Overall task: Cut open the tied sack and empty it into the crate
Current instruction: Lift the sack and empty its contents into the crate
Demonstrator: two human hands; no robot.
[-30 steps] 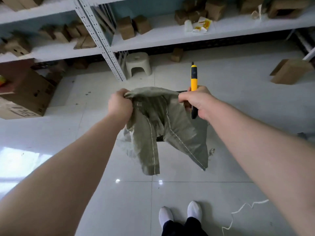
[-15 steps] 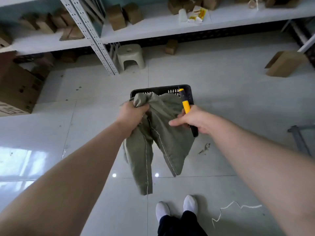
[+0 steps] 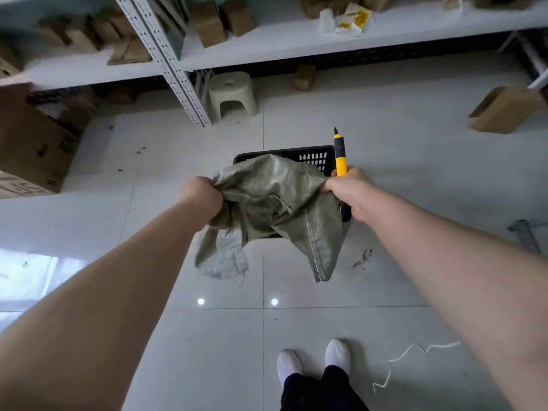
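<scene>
Head view: the grey-green sack hangs limp and crumpled at centre frame, held above the black crate, most of which it hides. The left hand is fisted round the sack's left edge. The right hand grips the sack's right corner together with a yellow knife, its tip pointing toward the top of the frame. The crate stands on the tiled floor. White string lies on the floor at lower right.
</scene>
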